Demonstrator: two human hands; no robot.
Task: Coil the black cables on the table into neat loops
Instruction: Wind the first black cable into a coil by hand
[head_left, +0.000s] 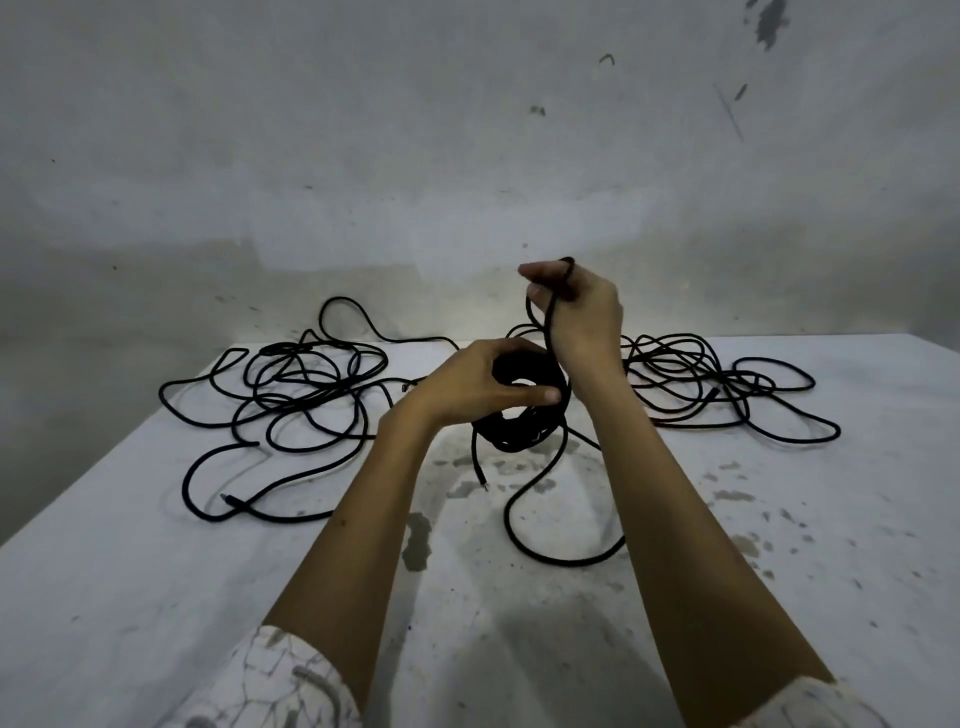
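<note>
At frame centre your left hand grips the wound black cable coil above the stained white tabletop. Just above, your right hand pinches its loose strand. Tangled black cables lie mid-left and mid-right.

Coil between two tangles (perhaps touching).

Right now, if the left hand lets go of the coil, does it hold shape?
Probably not. The coil is untied, pinned only by the left hand, so its floppy loops likely spring loose. The slack tail, curving limply from the right hand, would drag along.
</note>
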